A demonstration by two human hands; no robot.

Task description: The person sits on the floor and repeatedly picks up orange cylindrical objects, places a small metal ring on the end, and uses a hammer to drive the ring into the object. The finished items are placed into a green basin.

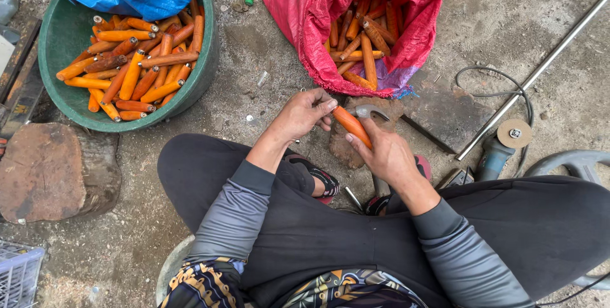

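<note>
Head view: right hand (389, 155) wrapped around orange wooden tool handle (351, 125), fingers closed on lower end, handle angled up-left over lap, above flat stone (346, 149). Left hand (304, 112) pinches handle's upper tip, fingers curled; whether small part sits in fingers, cannot tell. Curved metal piece (372, 111) just behind handle. Green round plastic tub (60, 41) far left holds pile of similar handles; red woven sack (305, 9) ahead holds more. Angle grinder (502, 146) at right, on ground.

Head camera — looking steeply down, close over lap and ground.
</note>
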